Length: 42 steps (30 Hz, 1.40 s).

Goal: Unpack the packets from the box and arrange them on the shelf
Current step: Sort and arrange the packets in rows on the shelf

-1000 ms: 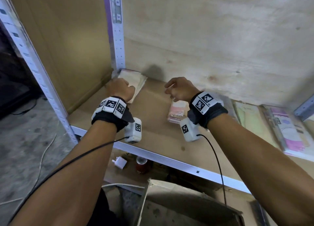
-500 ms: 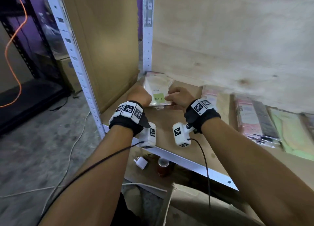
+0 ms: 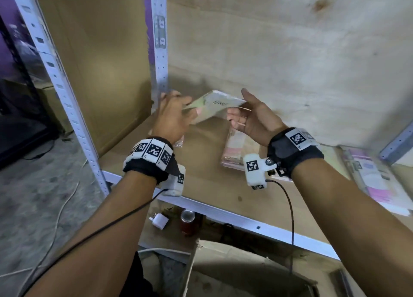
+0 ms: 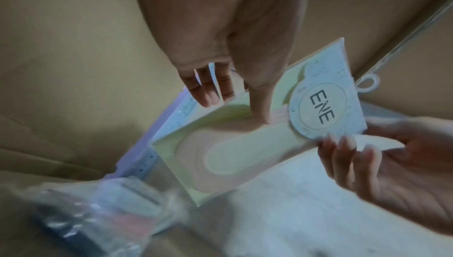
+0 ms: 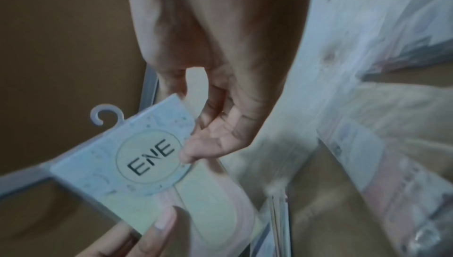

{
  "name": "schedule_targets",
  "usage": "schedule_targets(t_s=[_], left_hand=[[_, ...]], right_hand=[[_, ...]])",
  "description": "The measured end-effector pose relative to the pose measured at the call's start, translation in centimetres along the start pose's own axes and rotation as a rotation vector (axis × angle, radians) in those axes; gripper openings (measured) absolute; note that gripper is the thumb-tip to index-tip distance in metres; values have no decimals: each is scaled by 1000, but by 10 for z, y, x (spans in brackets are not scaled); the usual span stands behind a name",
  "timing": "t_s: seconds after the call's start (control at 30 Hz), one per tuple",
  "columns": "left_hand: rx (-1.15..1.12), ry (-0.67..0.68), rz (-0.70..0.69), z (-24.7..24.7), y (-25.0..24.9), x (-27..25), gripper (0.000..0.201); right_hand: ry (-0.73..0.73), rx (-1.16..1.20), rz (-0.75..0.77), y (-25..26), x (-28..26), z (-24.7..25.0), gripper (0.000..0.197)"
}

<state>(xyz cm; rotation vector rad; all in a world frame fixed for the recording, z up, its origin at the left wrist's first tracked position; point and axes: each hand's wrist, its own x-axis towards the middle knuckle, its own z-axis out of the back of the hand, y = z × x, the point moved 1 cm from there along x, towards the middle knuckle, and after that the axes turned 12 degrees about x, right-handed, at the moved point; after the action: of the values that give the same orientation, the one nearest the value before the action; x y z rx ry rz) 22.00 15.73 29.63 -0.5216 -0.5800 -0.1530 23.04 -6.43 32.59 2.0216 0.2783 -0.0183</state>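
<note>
A pale plywood back panel (image 3: 279, 57) with a dark knot and a brown board side panel (image 3: 96, 69) are seen behind white perforated metal uprights (image 3: 160, 40). To the left, a grey concrete floor (image 3: 38, 198) is crossed by a thin white cable (image 3: 60, 209), with a dark black unit (image 3: 20, 127) standing beyond it under purple-tinted light. Below the white metal front rail (image 3: 223, 216), a white plug adapter (image 3: 160, 221) and a small red can (image 3: 187, 221) are seen just beside each other.
</note>
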Motion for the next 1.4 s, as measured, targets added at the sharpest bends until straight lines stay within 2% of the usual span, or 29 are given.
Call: schedule_targets(t_s=[0.07,0.17,0.27,0.33,0.4,0.5,0.63,0.8,0.87,0.93,1.0,1.1,1.2,1.27,1.4], left_hand=[[-162,5,-38,1,-18,-4,27],[-428,120,-28,-8,-43,-11,23],[-600,220,46,-24,-63,-20,21],[-648,272,128,-37,-72,-27,23],[-709,341,230,-51,-78,-34,27],[-784,423,323,-65,-84,-40,24],[-798,461,410,-72,-85,-38,17],[-797,639,307,-86,-104,-47,31],[-766,554,289,-90,-113,-45,27],[-792,393,344,-90,-116,-37,24],[-777,279,408,-93,-116,-26,32],[-819,273,533,-106,-127,-15,37],[-922,363,611,-125,-150,-9,29],[-963,474,585,-139,-168,-8,34],[-868,721,320,-164,-204,-13,27]], right_hand=[[34,29,36,13,-14,12,49],[13,-105,98,17,-33,33,46],[15,-452,151,2,-52,59,29],[76,-570,89,-12,-64,74,19],[71,-559,7,-23,-75,92,25],[92,-387,-36,-33,-90,111,7],[124,-430,21,-33,-100,133,23],[87,-424,82,-30,-105,152,24],[114,-479,86,-26,-106,159,22],[149,-521,84,-21,-107,165,24],[157,-542,88,-15,-110,171,29],[140,-584,95,-1,-114,188,28],[56,-564,104,13,-119,207,21],[-26,-535,139,24,-123,222,14],[-225,-367,204,38,-124,259,15]])
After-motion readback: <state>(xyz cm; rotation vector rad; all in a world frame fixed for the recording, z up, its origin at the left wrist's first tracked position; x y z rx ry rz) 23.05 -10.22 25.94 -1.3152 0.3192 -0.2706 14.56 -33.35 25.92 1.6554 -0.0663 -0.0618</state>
